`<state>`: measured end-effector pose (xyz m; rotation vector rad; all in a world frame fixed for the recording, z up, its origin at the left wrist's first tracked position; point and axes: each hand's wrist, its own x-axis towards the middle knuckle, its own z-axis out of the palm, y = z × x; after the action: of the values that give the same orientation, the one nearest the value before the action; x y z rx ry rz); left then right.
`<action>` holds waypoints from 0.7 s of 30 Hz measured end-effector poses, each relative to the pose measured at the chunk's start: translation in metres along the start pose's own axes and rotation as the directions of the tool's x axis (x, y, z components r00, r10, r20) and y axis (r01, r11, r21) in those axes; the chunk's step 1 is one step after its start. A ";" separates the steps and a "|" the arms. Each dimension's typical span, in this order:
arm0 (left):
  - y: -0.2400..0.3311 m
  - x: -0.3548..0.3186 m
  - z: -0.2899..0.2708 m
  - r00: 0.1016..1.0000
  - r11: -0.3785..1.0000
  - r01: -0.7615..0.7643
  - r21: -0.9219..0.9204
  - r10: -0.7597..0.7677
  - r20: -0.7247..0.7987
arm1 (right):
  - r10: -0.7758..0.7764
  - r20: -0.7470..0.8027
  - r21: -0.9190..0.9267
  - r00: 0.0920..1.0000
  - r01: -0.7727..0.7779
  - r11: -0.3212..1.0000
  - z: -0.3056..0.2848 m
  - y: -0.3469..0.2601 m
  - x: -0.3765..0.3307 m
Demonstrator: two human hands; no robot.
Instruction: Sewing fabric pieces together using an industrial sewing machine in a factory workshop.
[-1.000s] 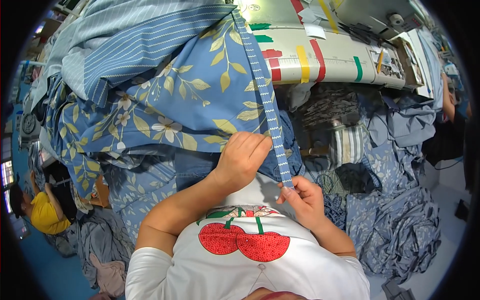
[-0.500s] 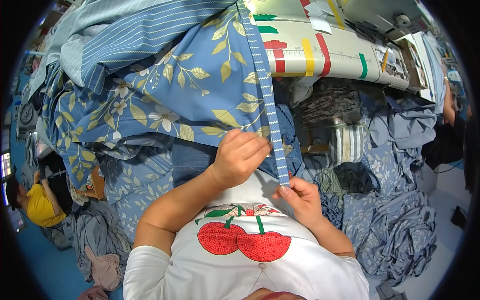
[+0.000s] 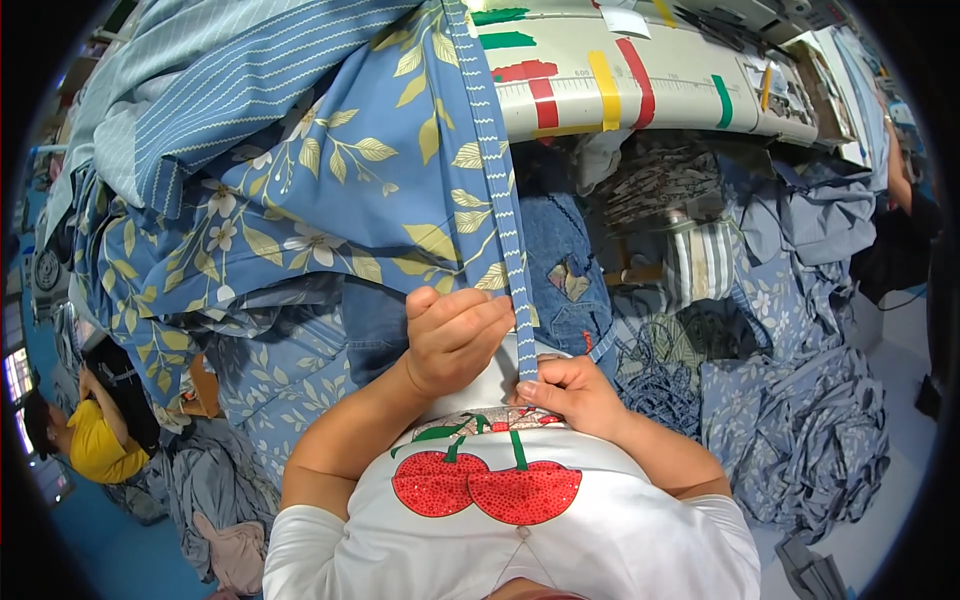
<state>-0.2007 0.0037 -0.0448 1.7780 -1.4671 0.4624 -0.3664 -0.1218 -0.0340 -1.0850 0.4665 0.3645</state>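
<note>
A blue floral fabric (image 3: 380, 190) with cream-green leaves and white flowers stretches from the work surface down toward my body. Along its right side runs a blue border strip (image 3: 497, 165) with white wavy lines. My left hand (image 3: 460, 335) is closed at the fabric's edge beside that strip, its fingertips curled out of sight. At the strip's lower end my right hand (image 3: 575, 390) pinches the border between thumb and fingers, close to my waist. Between the hands the strip is drawn fairly straight.
Ahead to the right is a pale machine bed (image 3: 560, 85) with a ruler scale and coloured tape. Crumpled floral fabric (image 3: 790, 430) lies in heaps at the right. A person in a yellow top (image 3: 105, 440) is at the far left; another person's arm (image 3: 898, 175) shows at far right.
Both hands have shifted left with the border strip, and my right hand sits slightly lower. The surrounding view has also moved a little. Both hands keep their hold on the fabric.
</note>
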 end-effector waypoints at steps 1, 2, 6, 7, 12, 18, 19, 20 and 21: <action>0.000 0.000 -0.001 1.000 1.000 -0.005 -0.001 0.005 0.005 | -0.020 0.001 -0.007 1.000 0.020 1.000 0.000 0.001 0.000; 0.000 0.000 -0.002 1.000 1.000 -0.010 -0.002 0.010 0.009 | -0.040 0.002 -0.015 0.999 0.040 0.999 0.000 0.002 0.001; -0.001 -0.001 -0.005 0.999 1.000 -0.014 -0.018 0.014 0.031 | -0.011 0.028 -0.028 1.000 0.012 1.000 -0.001 0.000 0.001; -0.001 0.000 -0.006 0.999 1.000 -0.014 -0.024 0.015 0.039 | 0.012 0.042 -0.031 0.999 -0.010 0.999 -0.002 -0.001 0.001; -0.004 0.011 -0.011 0.994 0.999 -0.047 -0.026 0.050 0.096 | -0.010 0.040 -0.065 0.999 0.013 0.998 -0.002 0.000 0.001; -0.015 0.017 -0.015 0.964 0.980 -0.143 -0.138 0.170 0.207 | -0.103 0.027 -0.161 0.994 0.106 0.981 0.000 0.000 0.002; -0.016 0.018 -0.015 0.955 0.972 -0.153 -0.177 0.192 0.225 | -0.138 0.014 -0.166 0.990 0.139 0.976 0.001 0.000 0.002; -0.017 0.019 -0.015 0.955 0.972 -0.154 -0.178 0.193 0.226 | -0.139 0.014 -0.165 0.990 0.139 0.976 0.000 0.000 0.003; -0.018 0.020 -0.015 0.953 0.967 -0.153 -0.204 0.199 0.229 | -0.167 0.031 -0.185 0.985 0.170 0.968 -0.001 0.000 0.003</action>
<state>-0.1759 0.0025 -0.0271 1.6073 -1.7927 0.1879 -0.3636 -0.1221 -0.0363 -1.2941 0.3280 0.2696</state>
